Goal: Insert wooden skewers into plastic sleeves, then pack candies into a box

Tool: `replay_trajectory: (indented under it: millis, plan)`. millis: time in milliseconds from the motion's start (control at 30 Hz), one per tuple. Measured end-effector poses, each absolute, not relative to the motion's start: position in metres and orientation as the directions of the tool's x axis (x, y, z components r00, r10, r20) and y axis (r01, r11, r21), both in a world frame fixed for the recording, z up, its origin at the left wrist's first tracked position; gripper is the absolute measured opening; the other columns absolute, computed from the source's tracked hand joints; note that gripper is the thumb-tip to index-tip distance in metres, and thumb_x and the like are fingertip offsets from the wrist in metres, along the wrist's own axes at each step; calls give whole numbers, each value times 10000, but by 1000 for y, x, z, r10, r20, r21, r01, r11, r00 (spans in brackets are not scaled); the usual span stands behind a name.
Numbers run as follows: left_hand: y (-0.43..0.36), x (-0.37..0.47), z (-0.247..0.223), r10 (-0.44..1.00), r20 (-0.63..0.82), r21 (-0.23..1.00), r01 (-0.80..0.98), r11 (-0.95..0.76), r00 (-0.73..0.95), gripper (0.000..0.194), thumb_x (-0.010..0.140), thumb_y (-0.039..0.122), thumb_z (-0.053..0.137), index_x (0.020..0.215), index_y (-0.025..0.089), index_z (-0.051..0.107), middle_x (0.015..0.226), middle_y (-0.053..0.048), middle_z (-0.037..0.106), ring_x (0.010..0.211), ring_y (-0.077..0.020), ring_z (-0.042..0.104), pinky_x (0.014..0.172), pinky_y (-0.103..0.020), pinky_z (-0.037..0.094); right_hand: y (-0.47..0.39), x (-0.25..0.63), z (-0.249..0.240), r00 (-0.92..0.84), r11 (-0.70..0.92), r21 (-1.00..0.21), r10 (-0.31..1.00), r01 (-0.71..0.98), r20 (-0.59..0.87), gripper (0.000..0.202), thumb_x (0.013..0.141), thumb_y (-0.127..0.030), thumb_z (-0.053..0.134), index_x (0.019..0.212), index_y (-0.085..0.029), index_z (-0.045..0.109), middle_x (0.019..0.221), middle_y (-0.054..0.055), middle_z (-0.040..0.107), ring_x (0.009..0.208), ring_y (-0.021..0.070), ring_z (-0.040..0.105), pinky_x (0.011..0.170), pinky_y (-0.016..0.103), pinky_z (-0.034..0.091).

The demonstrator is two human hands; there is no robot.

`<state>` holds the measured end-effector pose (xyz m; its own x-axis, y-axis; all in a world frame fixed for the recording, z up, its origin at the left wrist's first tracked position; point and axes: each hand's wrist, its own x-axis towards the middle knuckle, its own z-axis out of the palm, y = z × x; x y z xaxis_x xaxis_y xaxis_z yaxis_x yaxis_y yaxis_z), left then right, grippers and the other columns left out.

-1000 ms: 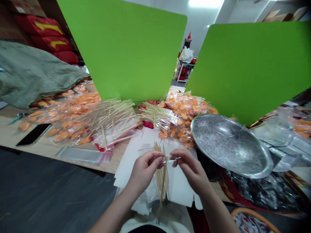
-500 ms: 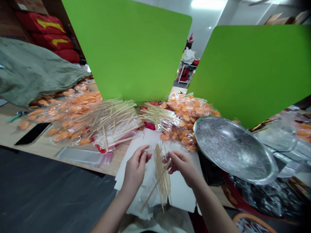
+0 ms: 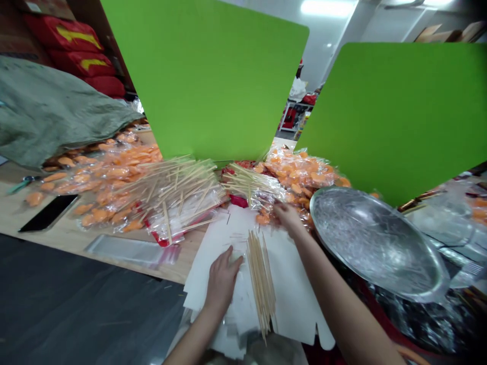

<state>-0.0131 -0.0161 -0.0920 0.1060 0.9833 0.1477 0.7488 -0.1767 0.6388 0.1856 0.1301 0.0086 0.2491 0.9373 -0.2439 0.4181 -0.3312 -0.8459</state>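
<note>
My left hand (image 3: 222, 276) lies over the white card (image 3: 297, 284) and the clear plastic on it, thumb apart from the fingers, holding nothing that I can see. To its right a bundle of thin wooden sticks (image 3: 261, 279) rests lengthwise on the card. My right hand (image 3: 288, 215) is stretched forward at the near edge of the wrapped orange pieces (image 3: 304, 170); its fingers are blurred, and whether they hold anything is unclear. Just beyond it is a smaller pile of wrapped sticks (image 3: 253, 182).
A big metal bowl (image 3: 376, 243) stands tilted on the right. Left are a large heap of wrapped sticks (image 3: 178, 190), more orange packets (image 3: 110, 187), flat clear bags (image 3: 129, 250) and a black phone (image 3: 48, 213). Green panels (image 3: 213, 81) rise behind.
My right hand has moved forward from the sticks to the orange packets. The stick lying across the bundle is gone from there. My left hand has dropped lower onto the card.
</note>
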Motion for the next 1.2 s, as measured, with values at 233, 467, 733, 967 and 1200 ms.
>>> replay_trajectory:
  millis: [233,467,733,967,1200]
  plan:
    - [-9,-4,-84,982,-29,920,379,100,-189,706,704,119,582,1356,180,318,1242,-143,503,1150,-242,512,918,-384,461,34,162,-56,236,-370,-477,919,798,-317,116,742,-197,568,810,-109,600,883,178,658,868,283,614,702,326,407]
    - [-5,-5,-78,991,101,831,555,-35,-90,487,769,110,497,1249,190,503,1330,-117,487,1272,-273,372,1070,-487,261,43,158,-61,246,-395,-407,895,823,-372,146,729,-115,510,811,-102,630,910,188,674,883,282,626,680,303,398]
    - [-5,-18,-98,967,237,529,847,-44,-98,408,866,188,411,1248,79,503,1441,-196,347,1373,-327,187,1098,-548,131,39,188,-73,208,-471,-570,860,673,-466,120,760,-161,452,734,-148,569,692,52,673,560,128,616,515,207,415]
    - [2,-24,-99,958,160,837,548,-4,-237,329,818,174,456,1119,175,588,1353,-139,430,1215,-247,471,1009,-419,395,33,192,-75,263,-444,-529,885,723,-384,129,817,-185,424,812,-140,545,752,70,646,672,155,615,565,225,409]
    - [21,-31,-93,951,-118,912,347,218,-288,525,692,287,640,1163,91,516,730,-42,674,688,-186,655,669,-308,508,29,154,-62,252,-369,-378,912,849,-323,196,799,-105,445,921,-79,597,1016,209,603,905,257,616,700,291,407]
